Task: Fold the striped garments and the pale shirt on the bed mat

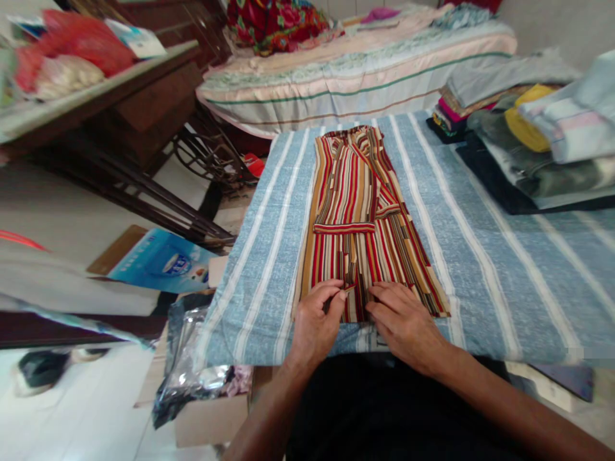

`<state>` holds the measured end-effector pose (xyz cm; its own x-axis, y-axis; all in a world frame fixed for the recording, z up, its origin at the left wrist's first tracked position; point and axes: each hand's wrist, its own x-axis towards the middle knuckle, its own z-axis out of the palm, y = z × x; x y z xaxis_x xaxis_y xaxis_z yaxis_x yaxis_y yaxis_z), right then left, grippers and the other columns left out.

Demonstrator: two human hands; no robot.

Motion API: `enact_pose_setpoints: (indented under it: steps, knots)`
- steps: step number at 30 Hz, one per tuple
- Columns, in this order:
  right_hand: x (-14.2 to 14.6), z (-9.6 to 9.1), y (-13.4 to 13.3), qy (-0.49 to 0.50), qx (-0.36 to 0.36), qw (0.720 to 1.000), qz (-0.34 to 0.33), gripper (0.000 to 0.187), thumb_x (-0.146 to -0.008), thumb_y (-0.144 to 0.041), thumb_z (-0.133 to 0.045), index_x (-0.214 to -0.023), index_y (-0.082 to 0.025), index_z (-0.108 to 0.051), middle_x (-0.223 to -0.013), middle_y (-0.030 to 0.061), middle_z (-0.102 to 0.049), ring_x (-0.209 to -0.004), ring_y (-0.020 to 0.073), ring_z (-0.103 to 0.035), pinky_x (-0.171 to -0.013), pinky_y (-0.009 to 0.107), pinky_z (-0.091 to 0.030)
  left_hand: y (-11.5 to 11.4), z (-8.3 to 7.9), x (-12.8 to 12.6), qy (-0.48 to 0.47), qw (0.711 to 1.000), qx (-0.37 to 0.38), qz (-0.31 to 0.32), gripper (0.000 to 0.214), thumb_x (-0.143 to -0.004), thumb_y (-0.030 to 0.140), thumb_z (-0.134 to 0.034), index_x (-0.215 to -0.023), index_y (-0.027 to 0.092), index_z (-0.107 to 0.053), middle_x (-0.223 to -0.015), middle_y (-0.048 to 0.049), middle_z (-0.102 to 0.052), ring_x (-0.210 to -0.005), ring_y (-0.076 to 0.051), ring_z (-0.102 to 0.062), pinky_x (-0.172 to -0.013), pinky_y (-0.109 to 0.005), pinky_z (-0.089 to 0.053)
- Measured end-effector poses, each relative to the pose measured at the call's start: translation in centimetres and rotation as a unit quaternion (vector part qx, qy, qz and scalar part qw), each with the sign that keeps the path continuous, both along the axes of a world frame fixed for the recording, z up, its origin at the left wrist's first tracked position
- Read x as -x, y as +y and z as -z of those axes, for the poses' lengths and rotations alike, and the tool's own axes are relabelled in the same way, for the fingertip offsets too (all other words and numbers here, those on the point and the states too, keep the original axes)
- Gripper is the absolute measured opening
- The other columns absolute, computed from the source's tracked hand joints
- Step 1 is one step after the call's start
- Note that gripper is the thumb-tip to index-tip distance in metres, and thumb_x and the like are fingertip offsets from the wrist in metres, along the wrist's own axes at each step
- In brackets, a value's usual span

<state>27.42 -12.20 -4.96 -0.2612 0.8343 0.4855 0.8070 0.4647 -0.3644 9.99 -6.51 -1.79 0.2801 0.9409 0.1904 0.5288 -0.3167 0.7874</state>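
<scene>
A striped garment (346,192), a shirt or a dress in red, tan, cream and black, lies flat on the blue-and-white striped bedsheet (254,256). Its sleeves are folded inward across the front, with the cuffs near mid-length and the gathered neckline at the far end. At the near hem, my left hand (319,314) pinches a small bit of the cloth between thumb and fingertips. My right hand (401,320) rests palm down on the hem just to the right, its fingers stretched out over the fabric.
Piled folded clothes (538,134) stand at the right. Beyond is a bed with a striped cover (336,96). A sewing-machine table (144,96) carries a red plastic bag (91,45) at the left. Below it are a blue box (163,262) and a carton (211,419).
</scene>
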Motion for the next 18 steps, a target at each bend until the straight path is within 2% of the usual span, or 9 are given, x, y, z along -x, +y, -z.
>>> enact_pose_setpoints:
  steps: [4,8,13,18]
  knots:
    - [-0.11,0.23,-0.13,0.011,-0.009,1.0,-0.003,0.021,-0.084,-0.009,-0.047,-0.094,-0.015,-0.064,-0.109,0.0126,-0.061,-0.11,0.024,-0.052,-0.092,0.043,-0.045,-0.14,-0.01,-0.04,-0.007,1.0,0.005,-0.006,0.016,-0.083,0.02,-0.052,-0.076,0.018,-0.066,-0.096,-0.0051,-0.069,-0.09,-0.017,-0.064,-0.085,-0.033,-0.051]
    - [-0.05,-0.04,-0.21,-0.02,0.005,1.0,-0.011,0.022,-0.083,-0.01,-0.047,-0.094,-0.015,-0.065,-0.112,0.0136,-0.06,-0.113,0.0262,-0.05,-0.094,0.046,-0.043,-0.31,-0.06,-0.1,-0.012,1.0,0.004,-0.009,0.016,-0.083,0.02,-0.052,-0.076,0.018,-0.066,-0.095,-0.0054,-0.069,-0.088,-0.016,-0.064,-0.083,-0.032,-0.052]
    - [0.06,-0.64,0.03,-0.076,0.035,0.996,-0.039,0.027,-0.082,-0.013,-0.05,-0.105,-0.018,-0.063,-0.115,0.0131,-0.058,-0.116,0.0282,-0.049,-0.095,0.048,-0.041,-0.51,-0.04,-0.12,-0.013,1.0,-0.004,-0.01,0.015,-0.082,0.018,-0.052,-0.076,0.018,-0.066,-0.095,-0.006,-0.069,-0.089,-0.017,-0.064,-0.084,-0.032,-0.052]
    - [0.34,-0.43,0.28,-0.079,0.029,0.996,-0.043,0.023,-0.081,-0.01,-0.052,-0.099,-0.017,-0.065,-0.111,0.0128,-0.06,-0.113,0.0279,-0.051,-0.096,0.045,-0.042,-0.72,-0.14,0.04,-0.009,1.0,-0.01,-0.011,0.014,-0.083,0.017,-0.052,-0.078,0.018,-0.066,-0.095,-0.006,-0.069,-0.089,-0.017,-0.064,-0.084,-0.032,-0.052]
